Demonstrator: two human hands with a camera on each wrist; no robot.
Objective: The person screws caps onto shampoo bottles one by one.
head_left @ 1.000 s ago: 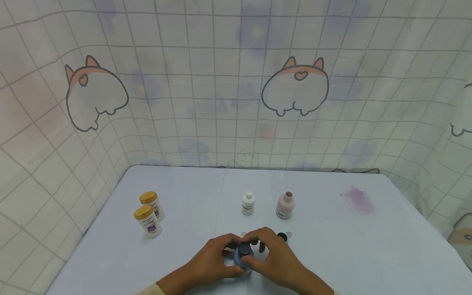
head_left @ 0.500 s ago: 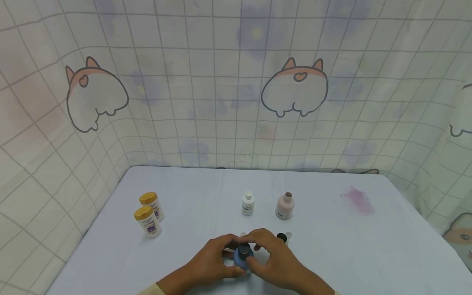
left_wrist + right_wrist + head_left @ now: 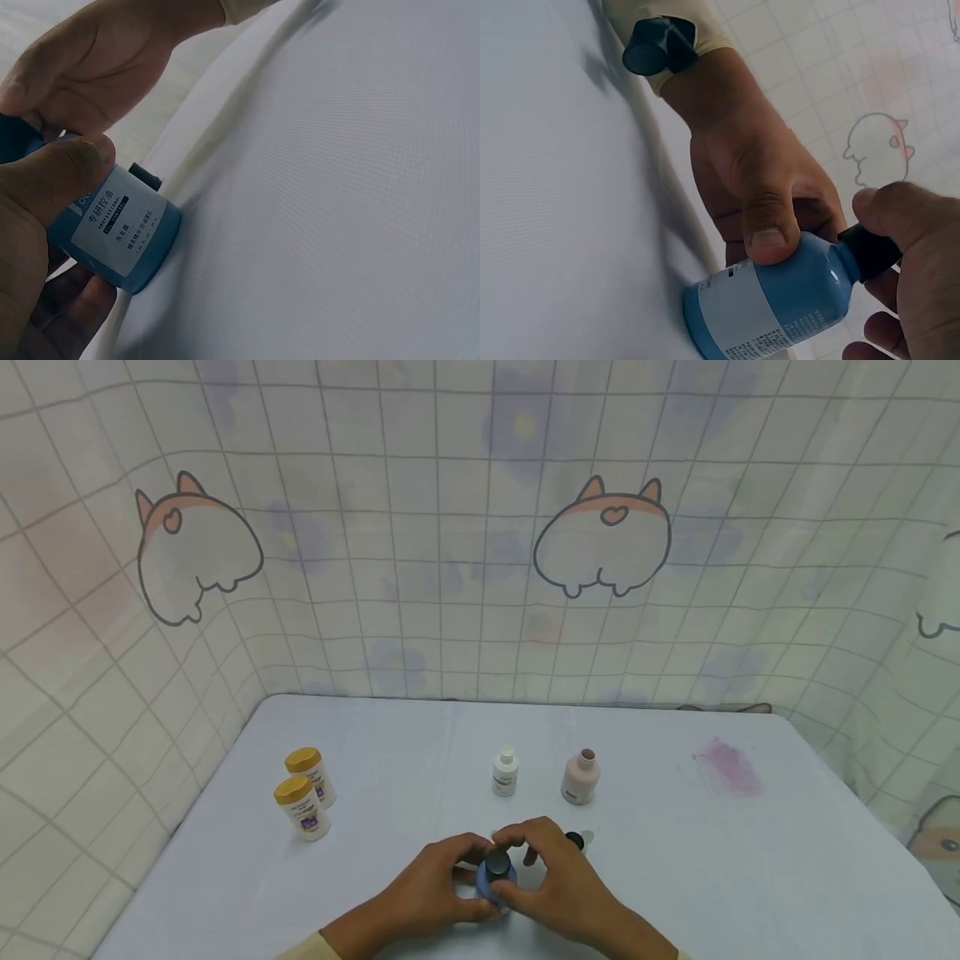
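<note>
A small blue shampoo bottle [image 3: 802, 281] with a white printed label stands upright at the near side of the white table. My left hand [image 3: 431, 889] grips its body, thumb on the near side and fingers curled round behind. On its neck sits a black cap [image 3: 497, 863], which my right hand [image 3: 562, 881] pinches between thumb and index finger. The right wrist view shows the right thumb lying against the cap [image 3: 874, 251]. In the left wrist view, the left thumb overlaps the top of the label [image 3: 120, 217].
Two white jars with yellow lids [image 3: 303, 810] stand at the left. Farther back are a small white bottle [image 3: 506, 772] and an uncapped pinkish bottle [image 3: 580, 781]. Behind my right hand a black-topped item [image 3: 575, 839] is partly hidden. A pink stain [image 3: 729, 767] marks the table's right side.
The right fingers have shifted around the cap, closing in and then spreading a little, with the index finger lifting slightly. The left hand keeps its grip and the bottle stays in place.
</note>
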